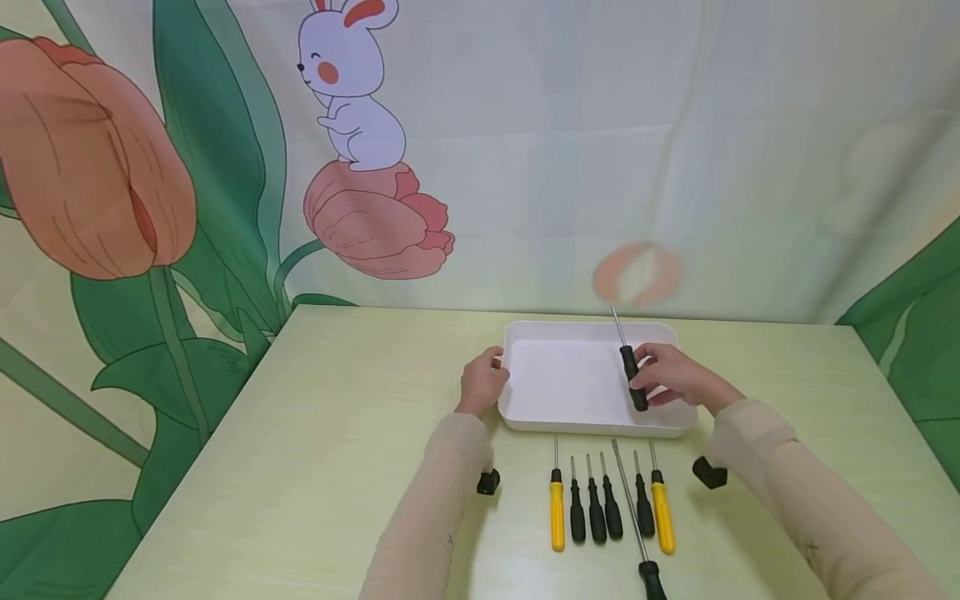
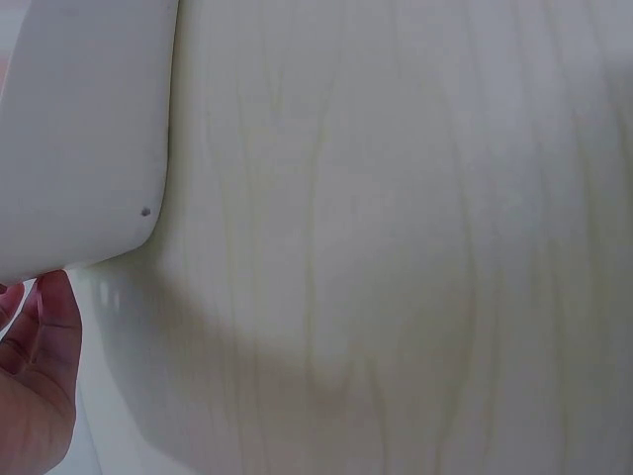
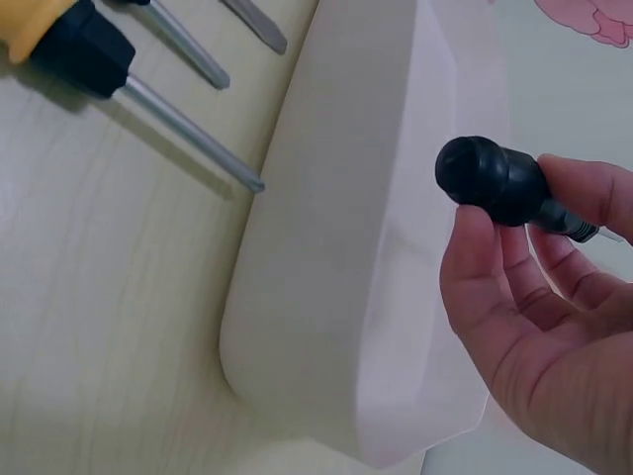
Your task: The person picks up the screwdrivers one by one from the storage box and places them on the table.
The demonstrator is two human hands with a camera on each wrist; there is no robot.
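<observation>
A black-handled screwdriver (image 1: 627, 360) is in my right hand (image 1: 678, 377), its handle pinched between thumb and fingers. It is tilted over the right part of a white tray (image 1: 566, 429), shaft pointing to the far side. In the right wrist view the rounded butt of the screwdriver's black handle (image 3: 485, 178) faces the camera, above the tray's rim. At the tray's left end, my left hand (image 1: 480, 385) holds the edge with bent fingers. The left wrist view shows those fingers (image 2: 61, 327) against the tray's outer wall.
In front of the tray, several screwdrivers lie in a row, some with black handles (image 1: 596, 512) and two with yellow handles (image 1: 557, 517). One longer screwdriver (image 1: 630, 500) lies slanted among them, reaching toward the near edge. A printed cloth (image 1: 525, 167) hangs behind the table.
</observation>
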